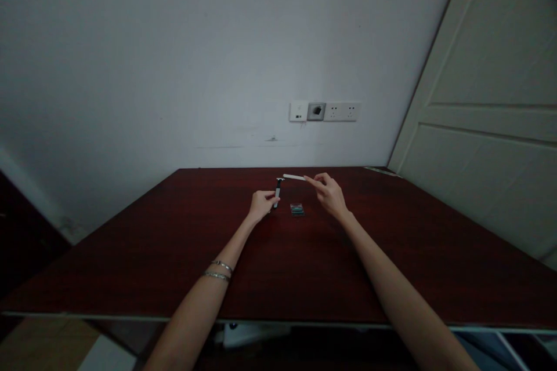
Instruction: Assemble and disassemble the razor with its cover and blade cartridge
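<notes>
My left hand [262,205] is closed around the handle of a razor [277,195], which stands nearly upright with its head at the top. From the right, my right hand [329,194] pinches one end of a slim white stick [294,177], perhaps a brush or a pen; its exact kind is too small to tell. The stick lies almost level, and its free tip is beside or against the razor's head. On the tabletop between both hands sits a small clear case [297,210] with something bluish-green inside.
The dark red-brown table [174,255] reaches back to a pale wall. Sockets and switch plates [325,112] are set in that wall above the table's far edge. A light panelled door [491,127] borders the right side. Below the front edge, a white object [252,333] shows.
</notes>
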A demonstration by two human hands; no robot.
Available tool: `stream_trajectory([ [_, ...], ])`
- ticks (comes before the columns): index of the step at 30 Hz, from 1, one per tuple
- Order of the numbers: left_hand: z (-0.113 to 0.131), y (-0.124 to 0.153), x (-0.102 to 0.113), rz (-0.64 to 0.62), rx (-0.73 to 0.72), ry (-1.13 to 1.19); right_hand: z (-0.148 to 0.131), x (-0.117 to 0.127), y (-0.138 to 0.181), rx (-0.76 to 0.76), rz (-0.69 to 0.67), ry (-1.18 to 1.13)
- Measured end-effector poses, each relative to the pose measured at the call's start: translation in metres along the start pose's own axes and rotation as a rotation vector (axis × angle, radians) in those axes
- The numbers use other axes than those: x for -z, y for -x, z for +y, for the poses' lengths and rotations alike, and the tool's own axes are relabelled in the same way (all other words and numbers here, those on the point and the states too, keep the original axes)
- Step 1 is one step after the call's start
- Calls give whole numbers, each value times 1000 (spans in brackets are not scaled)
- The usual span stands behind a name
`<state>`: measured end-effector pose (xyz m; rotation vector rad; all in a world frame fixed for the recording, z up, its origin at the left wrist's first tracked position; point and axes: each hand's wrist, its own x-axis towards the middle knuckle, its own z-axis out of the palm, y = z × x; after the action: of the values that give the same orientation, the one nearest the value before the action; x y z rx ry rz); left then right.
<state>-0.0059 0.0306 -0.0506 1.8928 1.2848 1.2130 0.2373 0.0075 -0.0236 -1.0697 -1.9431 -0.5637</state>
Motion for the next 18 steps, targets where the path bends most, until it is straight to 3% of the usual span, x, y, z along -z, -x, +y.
stream_trajectory([
  [10,3,2,2,0,29,31,0,1,3,18,3,3],
  [18,17,11,-6,-45,150,145,-12,0,0,0,32,100],
])
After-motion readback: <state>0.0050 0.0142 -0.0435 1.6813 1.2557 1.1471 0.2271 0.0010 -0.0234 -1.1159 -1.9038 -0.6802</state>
